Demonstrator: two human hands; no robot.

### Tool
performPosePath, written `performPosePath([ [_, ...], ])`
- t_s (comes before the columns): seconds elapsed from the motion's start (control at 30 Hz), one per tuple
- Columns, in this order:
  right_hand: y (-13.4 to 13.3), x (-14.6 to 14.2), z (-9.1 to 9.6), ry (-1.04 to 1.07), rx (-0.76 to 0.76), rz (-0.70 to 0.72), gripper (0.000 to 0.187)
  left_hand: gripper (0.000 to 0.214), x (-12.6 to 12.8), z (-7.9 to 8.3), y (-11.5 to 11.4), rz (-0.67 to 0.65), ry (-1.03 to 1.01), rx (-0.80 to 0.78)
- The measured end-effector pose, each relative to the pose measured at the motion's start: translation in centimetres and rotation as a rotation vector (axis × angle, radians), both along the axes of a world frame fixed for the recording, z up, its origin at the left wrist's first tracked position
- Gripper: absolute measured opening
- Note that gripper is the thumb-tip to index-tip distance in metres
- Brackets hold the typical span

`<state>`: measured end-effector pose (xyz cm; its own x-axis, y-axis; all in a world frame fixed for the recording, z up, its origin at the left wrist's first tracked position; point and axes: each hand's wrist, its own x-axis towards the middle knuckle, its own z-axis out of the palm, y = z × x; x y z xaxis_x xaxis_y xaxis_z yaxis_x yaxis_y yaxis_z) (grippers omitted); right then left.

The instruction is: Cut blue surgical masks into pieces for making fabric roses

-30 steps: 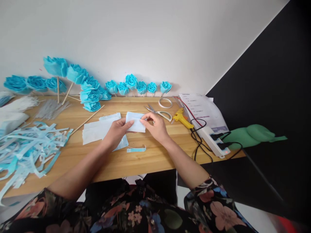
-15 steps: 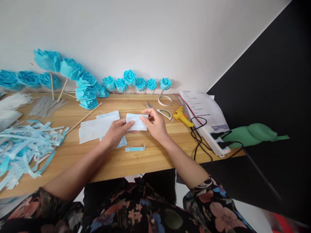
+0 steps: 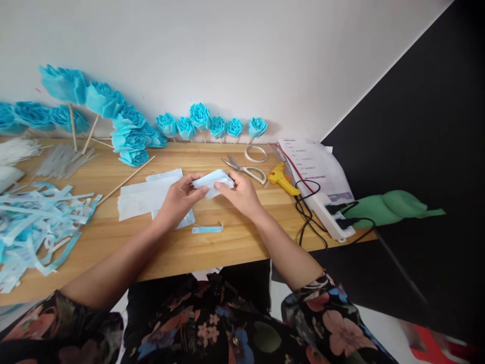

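Both of my hands hold a pale blue, white-edged face mask point(image 3: 212, 178), bent into layers and raised over the table. My left hand point(image 3: 182, 194) pinches its left end, thumb on top and fingers behind. On the right end, my right hand point(image 3: 242, 192) grips in the same way. Flat pale sheets point(image 3: 140, 197), which look like cut masks, lie overlapped under and left of my left hand. Below the hands rests a narrow blue cut-off strip point(image 3: 207, 229) with a thin cord. White-handled scissors point(image 3: 253, 174) lie partly open just beyond my right hand.
A yellow glue gun point(image 3: 282, 179) and a white power strip point(image 3: 333, 217) with black cables lie right, beside printed papers point(image 3: 312, 164). Tape point(image 3: 256, 153) sits behind the scissors. Blue paper-like flowers point(image 3: 200, 116) on sticks line the wall. Cut strips point(image 3: 34, 222) heap at left.
The mask has gone from lying flat between my hands to tilted and bent, its layered edges showing. My right fingers have moved behind it. The whole view has shifted slightly.
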<state>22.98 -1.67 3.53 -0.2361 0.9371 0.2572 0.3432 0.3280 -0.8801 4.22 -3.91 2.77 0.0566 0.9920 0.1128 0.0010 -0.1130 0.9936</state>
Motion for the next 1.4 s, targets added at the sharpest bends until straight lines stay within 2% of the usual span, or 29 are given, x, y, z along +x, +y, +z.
performPosePath([
  [0.13, -0.01, 0.21, 0.50, -0.334, 0.262, -0.004, 0.009, 0.043, -0.34, 0.18, 0.12, 0.042, 0.306, 0.207],
  [0.27, -0.03, -0.03, -0.01, -0.421, 0.276, 0.072, 0.015, 0.041, -0.02, 0.18, 0.05, 0.015, 0.392, 0.170],
  [0.5, -0.21, -0.27, -0.27, -0.354, 0.198, 0.051, 0.036, 0.043, 0.13, -0.31, 0.38, 0.066, 0.420, 0.095],
  [0.67, -0.23, -0.37, -0.09, -0.279, 0.172, 0.047, 0.032, 0.008, 0.05, -0.14, 0.37, 0.120, 0.379, 0.062],
  [0.8, -0.25, -0.33, 0.18, -0.136, 0.099, 0.069, 0.032, 0.013, 0.00, 0.08, 0.17, 0.201, 0.255, 0.066],
  [0.97, -0.30, -0.23, 0.32, -0.051, -0.010, 0.126, 0.029, 0.017, -0.09, -0.04, 0.17, 0.144, 0.169, 0.041],
  [1.13, -0.15, -0.15, 0.02, 0.006, -0.079, 0.100, 0.036, 0.019, 0.05, -0.14, 0.14, 0.147, 0.058, 0.028],
  [1.2, 0.01, -0.08, -0.16, 0.029, -0.107, 0.095, 0.032, 0.020, 0.12, -0.20, 0.16, 0.137, -0.014, 0.006],
  [1.3, 0.24, 0.03, -0.34, 0.023, -0.079, 0.076, 0.019, 0.021, 0.06, -0.35, 0.34, 0.114, -0.006, 0.026],
  [1.4, 0.42, 0.09, -0.39, -0.080, 0.061, 0.049, 0.011, 0.019, -0.18, -0.47, 0.57, 0.113, 0.207, 0.107],
])
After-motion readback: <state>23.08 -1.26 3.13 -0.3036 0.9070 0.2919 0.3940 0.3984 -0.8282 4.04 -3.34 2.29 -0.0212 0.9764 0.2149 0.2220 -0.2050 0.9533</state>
